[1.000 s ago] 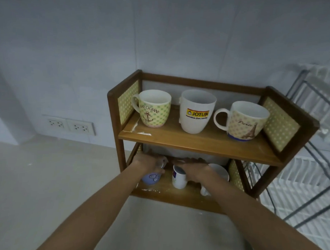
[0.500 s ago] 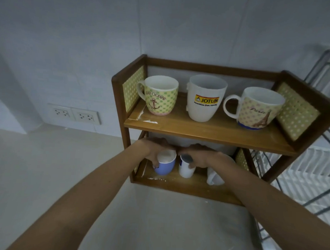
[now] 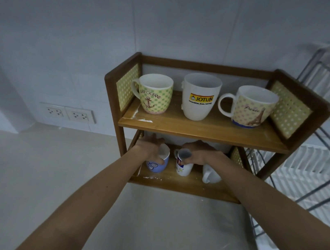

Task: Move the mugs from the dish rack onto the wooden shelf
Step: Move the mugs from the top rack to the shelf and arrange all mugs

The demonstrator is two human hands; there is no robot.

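Two hands (image 3: 150, 149) (image 3: 200, 153) (outstretched) on mugs (image 3: 157, 162) (image 3: 184, 163)

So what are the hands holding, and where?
Left hand grips the blue mug by its rim; right hand grips the small white mug by its rim.

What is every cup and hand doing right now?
Sea Ocean mug: upright, top shelf.
Jotun mug: upright, top shelf.
Paris mug: upright, top shelf.
Blue mug: lower shelf, gripped by left hand.
Small white mug: lower shelf, gripped by right hand.
Plain white mug: lower shelf, untouched.
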